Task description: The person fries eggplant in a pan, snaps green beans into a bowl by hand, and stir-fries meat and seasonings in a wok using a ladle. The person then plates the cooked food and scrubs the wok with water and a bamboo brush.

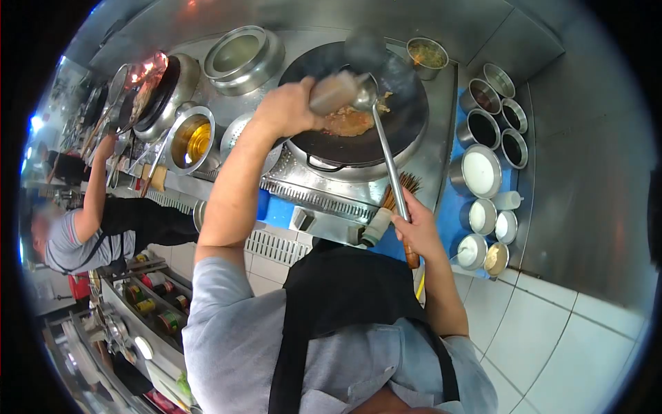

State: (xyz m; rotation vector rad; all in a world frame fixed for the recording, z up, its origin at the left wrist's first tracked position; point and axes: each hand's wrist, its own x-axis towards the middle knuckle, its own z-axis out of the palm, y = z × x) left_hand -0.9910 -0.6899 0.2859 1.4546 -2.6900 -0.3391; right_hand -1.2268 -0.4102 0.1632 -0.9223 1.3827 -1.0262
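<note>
Over the black wok, my left hand is closed round a small container, tilted toward the ladle and blurred. A brownish mass of food lies in the wok below it. My right hand grips the wooden-ended handle of a long metal ladle, whose bowl is beside the container's mouth. What passes between container and ladle is too blurred to tell. A bamboo brush and a pale bottle are near my right hand.
Metal seasoning pots, one with white contents, line the right side. A bowl of yellow oil and a lidded pot are left of the wok. A bowl of greens stands behind. Another person works at a flaming pan at far left.
</note>
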